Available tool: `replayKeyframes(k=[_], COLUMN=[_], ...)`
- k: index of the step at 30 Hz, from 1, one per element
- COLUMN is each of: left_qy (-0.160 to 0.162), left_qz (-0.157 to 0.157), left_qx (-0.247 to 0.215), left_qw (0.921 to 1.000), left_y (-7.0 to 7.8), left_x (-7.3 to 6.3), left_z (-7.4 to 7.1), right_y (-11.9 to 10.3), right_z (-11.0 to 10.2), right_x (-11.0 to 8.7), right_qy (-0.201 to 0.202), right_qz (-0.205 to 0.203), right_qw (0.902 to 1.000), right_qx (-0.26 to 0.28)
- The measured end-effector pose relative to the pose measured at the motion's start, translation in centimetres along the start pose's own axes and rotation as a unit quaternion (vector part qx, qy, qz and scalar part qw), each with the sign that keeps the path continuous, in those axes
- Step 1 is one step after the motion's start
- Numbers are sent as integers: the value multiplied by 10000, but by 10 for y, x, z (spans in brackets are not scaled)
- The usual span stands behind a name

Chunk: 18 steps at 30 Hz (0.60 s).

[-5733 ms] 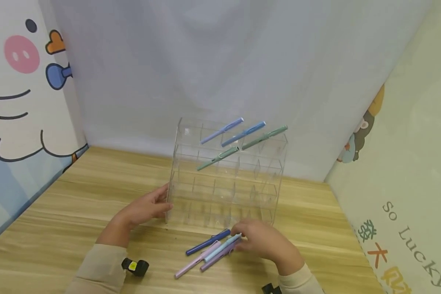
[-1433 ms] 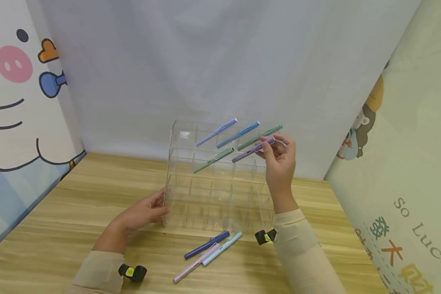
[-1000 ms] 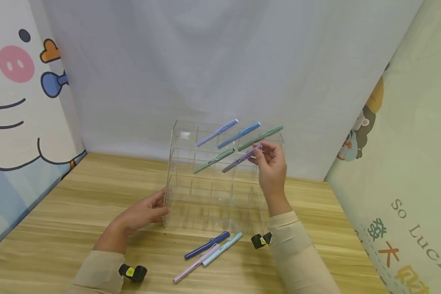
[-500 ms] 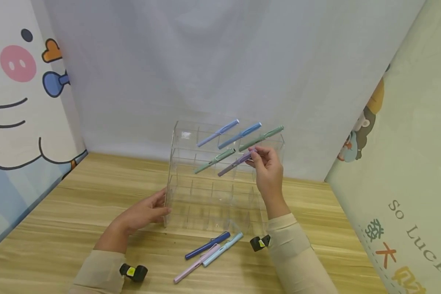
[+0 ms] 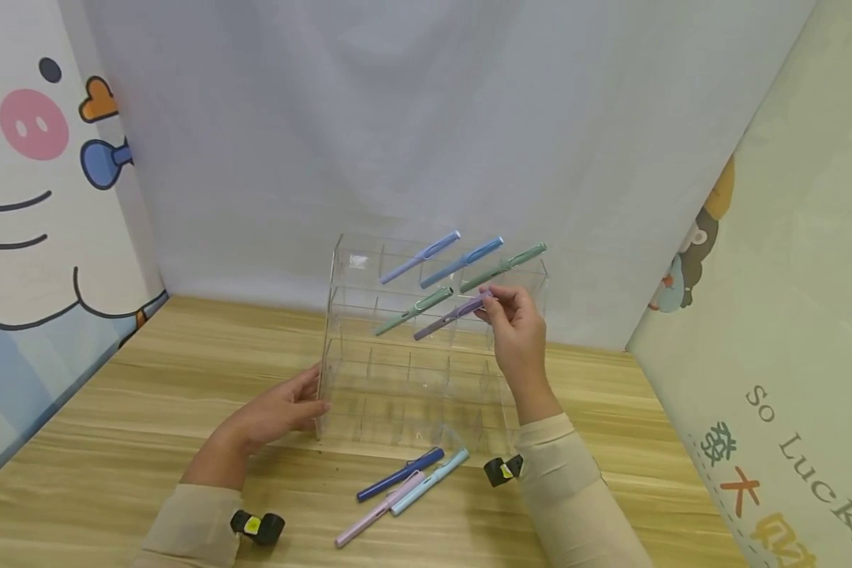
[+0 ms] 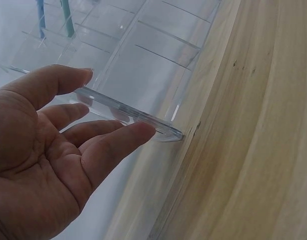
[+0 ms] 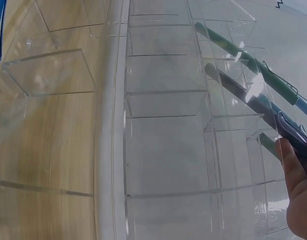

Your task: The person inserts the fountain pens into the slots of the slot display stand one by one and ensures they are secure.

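A clear acrylic pen rack point(image 5: 331, 315) with stepped, divided tiers stands on the table. My left hand point(image 5: 277, 410) grips its left side panel near the bottom, thumb on one face and fingers on the other, as the left wrist view shows at the panel edge point(image 6: 128, 112). My right hand point(image 5: 521, 339) pinches a purple pen point(image 5: 443, 319) near its cap end, slanted over the second tier. To its left rests a green pen point(image 5: 413, 312). Above, the top tier bears a lavender pen point(image 5: 420, 258), a blue pen point(image 5: 463, 262) and a darker green pen point(image 5: 504, 268).
On the wooden table point(image 5: 184, 371) before the rack lie a dark blue pen point(image 5: 400, 474), a pink pen point(image 5: 376, 513) and a light blue pen point(image 5: 430, 483), close together. A pale curtain point(image 5: 433, 118) hangs behind. Printed panels flank the table.
My right hand has lifted the purple pen from the group on the table up to the second tier, then lowered it leftward beside the green pen. The left hand keeps its grip.
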<state>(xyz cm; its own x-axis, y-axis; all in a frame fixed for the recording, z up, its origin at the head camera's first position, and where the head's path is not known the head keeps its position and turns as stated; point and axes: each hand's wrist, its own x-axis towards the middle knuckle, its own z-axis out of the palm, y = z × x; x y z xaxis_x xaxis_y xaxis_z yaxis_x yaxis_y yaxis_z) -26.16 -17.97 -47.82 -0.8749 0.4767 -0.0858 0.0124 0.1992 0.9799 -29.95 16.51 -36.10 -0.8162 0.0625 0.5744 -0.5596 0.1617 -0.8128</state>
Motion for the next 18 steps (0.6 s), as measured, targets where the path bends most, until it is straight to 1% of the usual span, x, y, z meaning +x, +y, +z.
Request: replayKeyframes(k=[4,18], left_qy=[13,-9], left_qz=[-29,-32], left_qx=[26,8], left_qw=[10000,10000], left_y=[0,0], left_x=[-1,-1], left_z=[0,0], right_y=[1,1], right_z=[-1,-5], right_x=[-1,-3], right_qy=[30,-78], right_qz=[-164,-137], right_qw=[9997,9991], right_qx=[-156,-395])
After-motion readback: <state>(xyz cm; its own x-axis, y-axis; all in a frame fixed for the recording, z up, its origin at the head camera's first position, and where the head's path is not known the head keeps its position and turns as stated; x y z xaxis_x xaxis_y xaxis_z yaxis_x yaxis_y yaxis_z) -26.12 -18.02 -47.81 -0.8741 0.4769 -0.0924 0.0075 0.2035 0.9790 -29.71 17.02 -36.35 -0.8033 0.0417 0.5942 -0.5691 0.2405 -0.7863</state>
